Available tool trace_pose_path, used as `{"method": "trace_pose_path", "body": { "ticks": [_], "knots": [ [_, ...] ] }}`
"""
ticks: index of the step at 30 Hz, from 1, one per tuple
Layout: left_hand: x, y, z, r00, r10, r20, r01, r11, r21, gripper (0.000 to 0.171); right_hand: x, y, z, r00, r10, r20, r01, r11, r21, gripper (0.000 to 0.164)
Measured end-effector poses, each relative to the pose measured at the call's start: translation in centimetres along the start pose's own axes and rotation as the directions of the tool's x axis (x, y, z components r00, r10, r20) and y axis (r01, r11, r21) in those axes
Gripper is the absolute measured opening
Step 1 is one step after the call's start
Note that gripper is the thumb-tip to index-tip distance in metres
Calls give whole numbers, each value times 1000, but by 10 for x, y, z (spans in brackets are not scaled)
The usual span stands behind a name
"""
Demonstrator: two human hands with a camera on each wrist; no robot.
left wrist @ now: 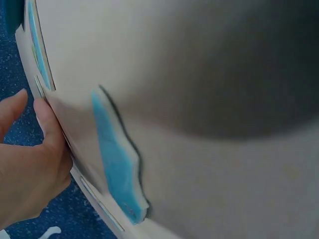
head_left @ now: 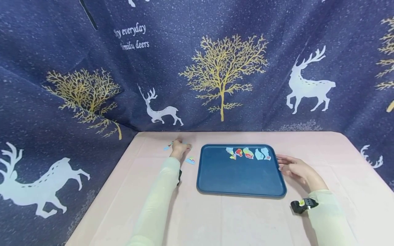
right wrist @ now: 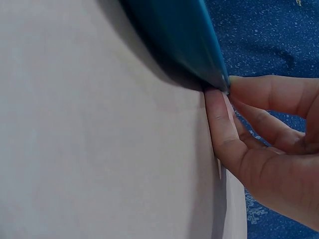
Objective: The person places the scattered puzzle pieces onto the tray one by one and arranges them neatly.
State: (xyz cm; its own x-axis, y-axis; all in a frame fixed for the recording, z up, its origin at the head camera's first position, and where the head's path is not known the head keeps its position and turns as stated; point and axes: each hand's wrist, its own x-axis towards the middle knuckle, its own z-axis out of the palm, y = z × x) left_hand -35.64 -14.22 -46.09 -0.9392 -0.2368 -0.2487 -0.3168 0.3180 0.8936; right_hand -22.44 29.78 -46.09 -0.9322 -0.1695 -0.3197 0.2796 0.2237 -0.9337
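Near the far left of the table, my left hand [head_left: 180, 148] reaches among several flat jigsaw puzzle pieces with its fingers spread. In the left wrist view, the thumb [left wrist: 47, 119] touches a thin piece seen edge-on, and a blue puzzle piece [left wrist: 117, 162] lies nearer the camera. Another blue piece with a coloured patch [head_left: 190, 160] rests just below that hand. My right hand [head_left: 297, 169] has thumb and fingertips against the right rim of the dark blue tray [head_left: 240, 179]. Coloured pieces, among them a red and yellow one [head_left: 248, 153], lie along the tray's far side.
A pink cloth covers the table [head_left: 246, 222]. Behind and to the left hangs a dark blue curtain [head_left: 255, 102] with white deer and golden trees, close to the table's far edge. Dark straps sit on both wrists.
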Motion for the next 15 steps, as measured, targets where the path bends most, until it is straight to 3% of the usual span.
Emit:
{"method": "trace_pose_path", "body": {
  "ticks": [7,15],
  "knots": [
    [-4,2,2,1000,-7,19,5,991,132,75,0,-1,1,1000,10,-10,-10,1000,12,81],
    [-8,3,4,999,30,-13,-28,988,150,76,-1,2,0,1000,-9,-7,9,999,-39,77]
  ]
}}
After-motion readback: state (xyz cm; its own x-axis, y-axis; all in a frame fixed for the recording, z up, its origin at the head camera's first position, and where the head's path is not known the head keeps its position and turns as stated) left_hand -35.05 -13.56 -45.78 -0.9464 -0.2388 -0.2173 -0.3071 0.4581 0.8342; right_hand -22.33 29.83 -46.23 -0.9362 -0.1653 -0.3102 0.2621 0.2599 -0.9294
